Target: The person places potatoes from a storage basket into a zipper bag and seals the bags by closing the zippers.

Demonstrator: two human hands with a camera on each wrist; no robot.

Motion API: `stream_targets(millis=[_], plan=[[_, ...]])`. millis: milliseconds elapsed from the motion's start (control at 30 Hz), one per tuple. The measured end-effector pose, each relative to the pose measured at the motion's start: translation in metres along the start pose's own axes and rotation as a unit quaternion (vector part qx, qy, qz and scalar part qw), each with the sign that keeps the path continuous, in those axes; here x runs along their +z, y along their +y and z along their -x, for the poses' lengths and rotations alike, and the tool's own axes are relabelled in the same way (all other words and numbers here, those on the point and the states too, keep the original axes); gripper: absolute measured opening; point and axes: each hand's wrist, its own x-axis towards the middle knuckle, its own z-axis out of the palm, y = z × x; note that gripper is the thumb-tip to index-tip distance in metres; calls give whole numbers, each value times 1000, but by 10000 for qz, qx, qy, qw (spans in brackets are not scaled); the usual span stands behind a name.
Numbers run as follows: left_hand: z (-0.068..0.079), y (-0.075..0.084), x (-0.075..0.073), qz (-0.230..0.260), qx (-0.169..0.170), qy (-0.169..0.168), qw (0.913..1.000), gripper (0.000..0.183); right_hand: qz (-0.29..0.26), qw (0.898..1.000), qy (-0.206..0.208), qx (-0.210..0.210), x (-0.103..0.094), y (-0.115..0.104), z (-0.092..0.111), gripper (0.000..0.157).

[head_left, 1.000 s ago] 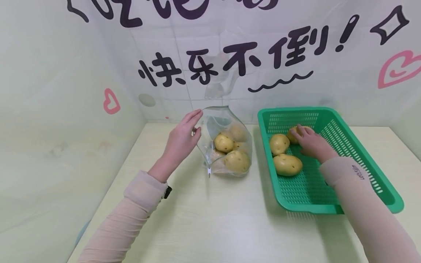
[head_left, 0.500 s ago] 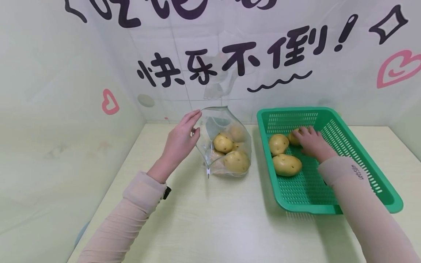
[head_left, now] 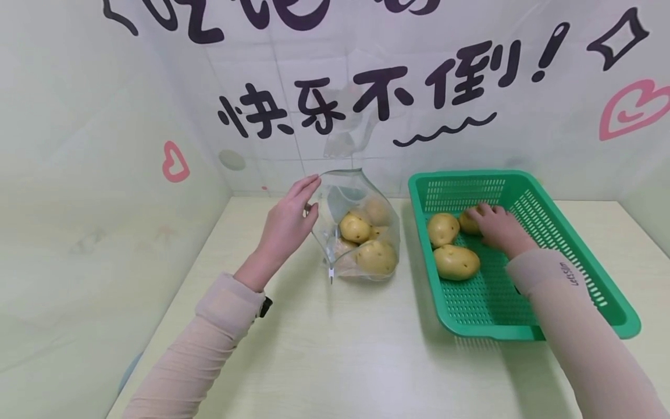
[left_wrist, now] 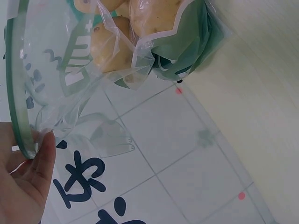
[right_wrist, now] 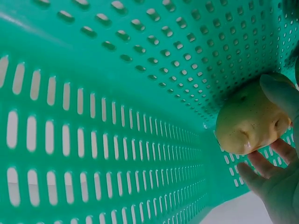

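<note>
In the head view my left hand (head_left: 287, 227) pinches the upper left edge of a clear zip bag (head_left: 337, 195). The bag stands with its mouth held apart; several potatoes (head_left: 376, 258) lie inside. Seen from the left wrist, thumb and fingers close on the bag's green-edged rim (left_wrist: 16, 93). On the right, my right hand (head_left: 502, 230) reaches into a green plastic basket (head_left: 492, 332) and grips a potato (right_wrist: 250, 121) near the far wall, thumb on one side and fingers on the other. Two more potatoes, a rounder one (head_left: 442, 230) and a longer one (head_left: 456, 262), rest along the basket's left wall.
A white slider (head_left: 331, 272) sits at the bag's lower front corner. Bag and basket stand side by side on a pale table (head_left: 356, 361), with a narrow gap between them. Behind rises a white sheet (head_left: 303, 58) printed with black characters and pink hearts.
My right hand has shifted slightly to the right over the potato, and more of the potato's left side shows. The left hand and the bag hold their positions.
</note>
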Motion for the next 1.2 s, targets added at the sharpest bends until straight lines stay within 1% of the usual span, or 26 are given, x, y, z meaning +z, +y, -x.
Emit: stream_targets(millis=[200, 367, 633, 833, 1067, 1200], plan=[[0, 0, -1, -23, 18, -17, 10000, 45, 70, 9998, -130, 142, -1, 0, -1, 63], [0, 1, -1, 3, 18, -14, 10000, 45, 8, 9999, -79, 95, 1, 0, -2, 61], [0, 0, 0, 54, -24, -18, 10000, 45, 134, 9999, -33, 53, 2, -1, -3, 58], [0, 0, 1, 36, -26, -33, 10000, 45, 137, 9998, 113, 10, 3, -1, -1, 55], [0, 0, 1, -5, -58, -66, 10000, 45, 157, 9996, 207, -68, 1, 1, 1, 61], [0, 0, 1, 31, -55, -47, 10000, 45, -3, 9996, 271, -79, -2, 3, 0, 61]])
